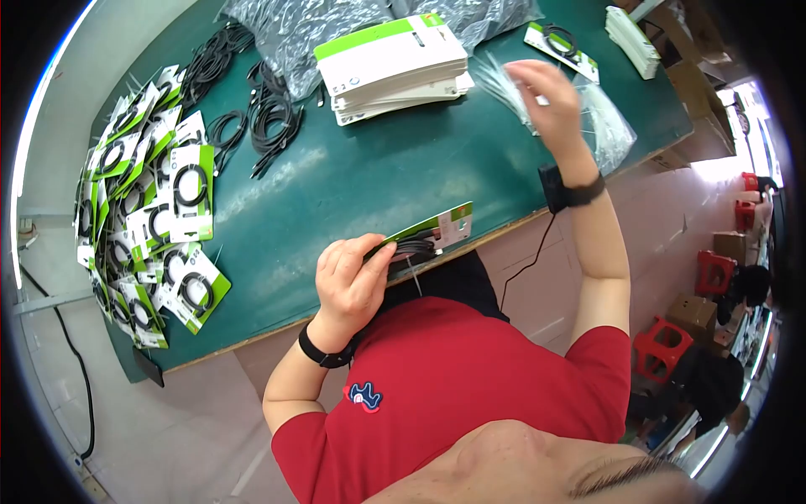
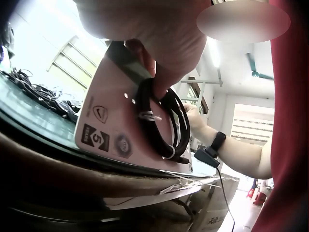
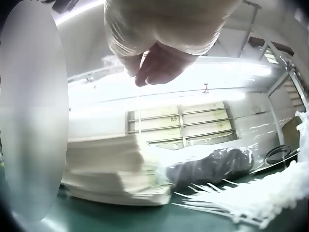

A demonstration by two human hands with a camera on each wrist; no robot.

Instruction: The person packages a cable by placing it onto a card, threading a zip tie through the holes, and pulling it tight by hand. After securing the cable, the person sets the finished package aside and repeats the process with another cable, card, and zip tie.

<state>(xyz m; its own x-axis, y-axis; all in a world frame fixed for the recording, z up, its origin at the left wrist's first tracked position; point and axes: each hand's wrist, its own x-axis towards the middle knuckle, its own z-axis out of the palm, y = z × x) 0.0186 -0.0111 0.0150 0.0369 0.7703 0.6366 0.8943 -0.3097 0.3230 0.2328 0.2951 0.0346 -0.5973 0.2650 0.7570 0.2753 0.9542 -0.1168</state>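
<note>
My left hand (image 1: 351, 281) grips a white and green packaging card (image 1: 456, 223) at the table's front edge, thumb on the coiled black cable (image 1: 413, 244) that lies against it. In the left wrist view, small ties bind the cable coil (image 2: 143, 113), and a thin white strip trails below the card (image 2: 113, 111). Raised over the right part of the table, my right hand (image 1: 550, 101) has its fingertips together. From them a thin white cable tie (image 3: 139, 113) hangs down in the right wrist view. Below lies a bundle of white cable ties (image 1: 502, 91).
Stacked cards (image 1: 395, 71) stand mid-table before grey plastic bags (image 1: 290, 38). Loose black cables (image 1: 273, 126) lie left of them. Carded cables (image 1: 151, 202) are heaped at the far left. A clear bag (image 1: 609, 130) and another carded cable (image 1: 562, 49) lie on the right.
</note>
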